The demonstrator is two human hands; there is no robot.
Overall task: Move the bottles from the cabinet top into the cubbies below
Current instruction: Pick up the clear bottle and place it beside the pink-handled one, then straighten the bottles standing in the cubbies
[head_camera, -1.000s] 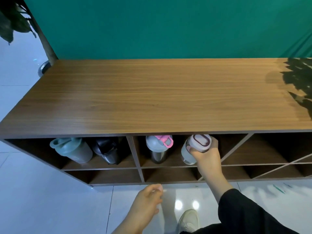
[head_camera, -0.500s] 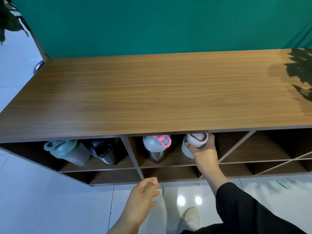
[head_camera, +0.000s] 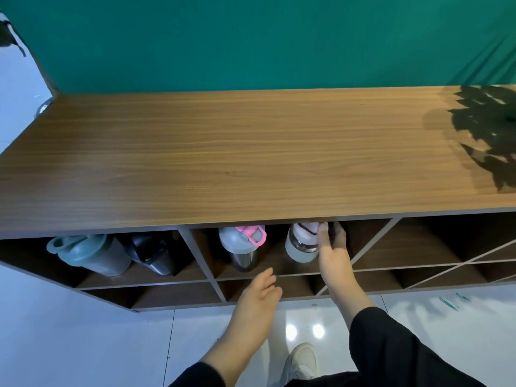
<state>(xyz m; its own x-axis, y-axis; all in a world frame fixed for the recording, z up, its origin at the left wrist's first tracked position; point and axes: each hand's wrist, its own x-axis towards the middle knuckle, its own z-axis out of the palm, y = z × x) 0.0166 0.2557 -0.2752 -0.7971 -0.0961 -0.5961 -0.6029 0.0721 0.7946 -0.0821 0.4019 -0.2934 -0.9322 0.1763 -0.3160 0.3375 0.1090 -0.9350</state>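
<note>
A white bottle point(head_camera: 301, 248) with a pale cap and a dark strap stands in the middle cubby. My right hand point(head_camera: 332, 252) is on its right side, thumb and fingertips at the cap under the cabinet top's edge. Left of it in the same cubby stands a steel bottle with a grey and pink lid point(head_camera: 242, 244). The left cubby holds a teal shaker point(head_camera: 89, 254) and a black bottle point(head_camera: 152, 254). My left hand point(head_camera: 258, 298) hovers open in front of the lower shelf and holds nothing. No bottles stand on the wooden cabinet top point(head_camera: 251, 152).
To the right are diagonal-divided cubbies point(head_camera: 413, 247). A lower row of cubbies point(head_camera: 173, 296) runs beneath. A plant's leaves point(head_camera: 491, 127) hang over the top's right end. Below are a white tiled floor and my shoe point(head_camera: 300, 361).
My right hand has pushed the white bottle deeper into the middle cubby and slid to its right side. My left hand has risen toward the shelf front.
</note>
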